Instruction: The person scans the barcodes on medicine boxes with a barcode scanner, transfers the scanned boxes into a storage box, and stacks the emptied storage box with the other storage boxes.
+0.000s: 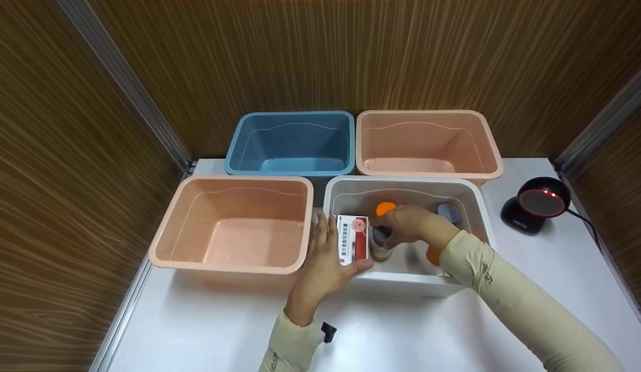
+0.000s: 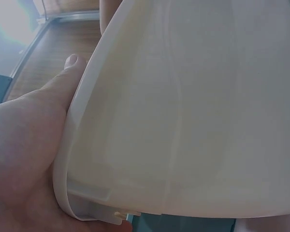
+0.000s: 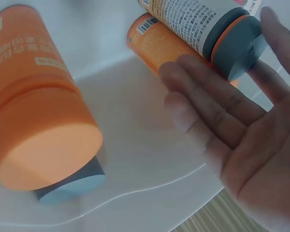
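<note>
My left hand [image 1: 323,263] rests on the near left corner of the white bin [image 1: 408,279]. Its fingers lie straight along the left rim, and the thumb [image 2: 70,79] stretches along the front rim. My right hand [image 1: 408,225] reaches inside this bin. Between its thumb and index finger is the dark grey cap of a supplement bottle [image 3: 193,29] with a printed label. A white and red medicine box [image 1: 353,240] stands left of that bottle. Orange bottles [image 3: 43,130] lie about in the bin, and a grey-blue cap [image 1: 448,212] shows near its right wall.
A peach bin [image 1: 232,243] stands to the left. Behind are a blue bin [image 1: 294,168] and a second peach bin [image 1: 428,175]. On the right stands a black scanner [image 1: 537,204] with red lights and a cable. Wood-grain panels enclose the white table [image 1: 206,320].
</note>
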